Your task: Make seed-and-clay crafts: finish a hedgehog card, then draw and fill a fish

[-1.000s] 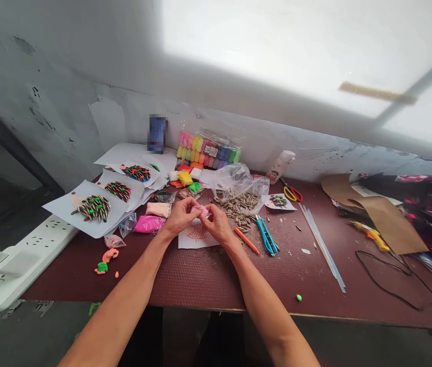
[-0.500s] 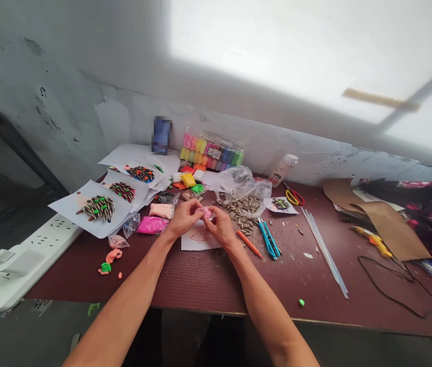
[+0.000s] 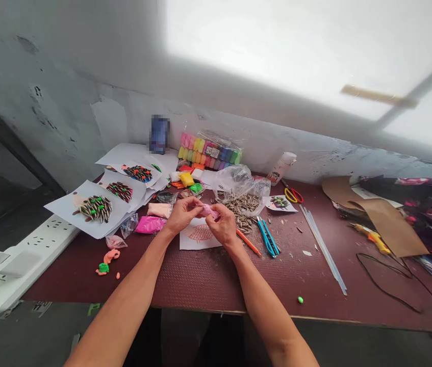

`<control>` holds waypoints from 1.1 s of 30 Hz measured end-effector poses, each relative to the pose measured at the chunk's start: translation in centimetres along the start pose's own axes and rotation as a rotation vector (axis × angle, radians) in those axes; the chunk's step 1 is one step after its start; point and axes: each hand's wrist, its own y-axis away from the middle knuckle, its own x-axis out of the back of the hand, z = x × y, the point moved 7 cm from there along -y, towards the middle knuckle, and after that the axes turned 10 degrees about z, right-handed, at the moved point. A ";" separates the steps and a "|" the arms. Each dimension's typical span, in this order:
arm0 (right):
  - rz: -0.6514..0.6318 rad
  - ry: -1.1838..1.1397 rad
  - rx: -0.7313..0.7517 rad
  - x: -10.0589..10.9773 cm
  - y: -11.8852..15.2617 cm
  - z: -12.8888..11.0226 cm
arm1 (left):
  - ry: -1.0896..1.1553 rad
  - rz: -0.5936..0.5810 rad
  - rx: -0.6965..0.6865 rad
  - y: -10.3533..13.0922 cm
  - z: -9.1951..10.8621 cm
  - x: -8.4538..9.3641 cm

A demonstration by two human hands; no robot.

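Observation:
Between my two hands, above the paper, is a small pink packet [image 3: 208,210] in crinkled, shiny wrapping, like the clay packets nearby. The fingers of my left hand [image 3: 184,214] pinch its left end. My right hand [image 3: 222,224] grips the other end with thumb and curled fingers. Below them lies a white sheet with an orange hedgehog-like line drawing [image 3: 200,233], partly covered by my right hand. A heap of striped sunflower seeds [image 3: 244,204] spreads behind and right of my hands. An orange pen [image 3: 249,242] and a blue cutter [image 3: 268,238] lie right of the paper.
Sheets with seed hedgehogs [image 3: 95,208] are at the left, near a white power strip [image 3: 28,260]. Magenta [image 3: 149,225] and peach clay packets [image 3: 159,209] sit closer in. Scissors [image 3: 293,194], clear glue sticks [image 3: 325,250] and a yellow glue gun [image 3: 378,242] lie rightward.
My hands have moved slightly apart, and more of the pink packet shows between them. More of the orange drawing is uncovered. The whole view has shifted a little.

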 end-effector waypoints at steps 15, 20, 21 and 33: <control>-0.156 -1.047 -0.549 -0.8 -0.6 0.9 | -0.197 0.487 -0.167 -2.1 -1.0 6.0; -0.107 -1.174 -0.553 0.3 -1.2 1.2 | -0.394 0.604 -0.186 -1.7 -0.3 7.0; -0.083 -1.168 -0.539 0.6 -1.3 1.3 | -0.389 0.622 -0.172 -1.6 -0.2 7.1; -0.120 -1.094 -0.577 -0.3 -0.8 0.9 | -0.017 0.340 -0.105 -1.5 0.6 4.0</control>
